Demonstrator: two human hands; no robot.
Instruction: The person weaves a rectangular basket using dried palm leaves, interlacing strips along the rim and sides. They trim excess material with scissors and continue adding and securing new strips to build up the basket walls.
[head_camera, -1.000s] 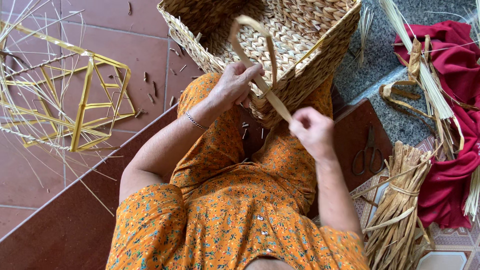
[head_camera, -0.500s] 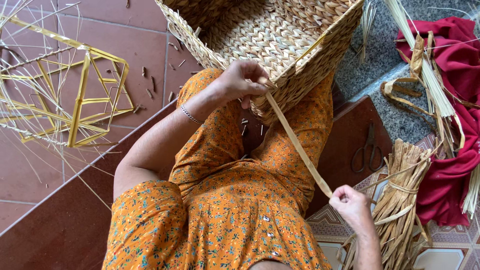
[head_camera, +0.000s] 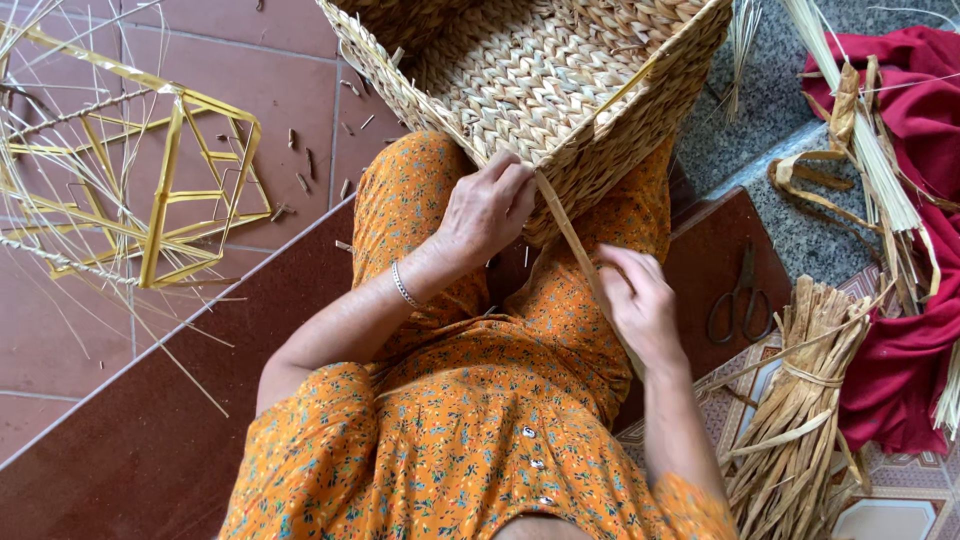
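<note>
At the far left, a yellow wire frame wrapped with thin pale straw strands (head_camera: 150, 190) lies on the reddish-brown tiled floor (head_camera: 290, 90), with small cut bits of fibre scattered just right of it. A person in an orange flower-print dress (head_camera: 470, 440) sits in the middle, knees pointing to the far side.

The left hand (head_camera: 490, 205), with a thin silver bracelet (head_camera: 404, 286) at the wrist, presses against the near rim of a square woven basket of tan braided fibre (head_camera: 540, 80); its grip is closed, fingers curled down on the rim where a flat tan fibre strip (head_camera: 570, 235) leaves the weave. The basket rests tilted on the person's lap, its open inside showing a herringbone plait, with one yellow strand running up the right inner wall. The strip runs from the rim down and to the right, taut and straight, into the right hand (head_camera: 640, 300), whose fingers are closed around it just near of the basket.

Right of that hand, dark metal scissors (head_camera: 738, 295) lie on a dark red step. Further right, a tied bundle of dried tan fibre (head_camera: 800, 400) lies beside a crumpled red cloth (head_camera: 900, 300), which carries loose pale straw stalks (head_camera: 860, 130).
</note>
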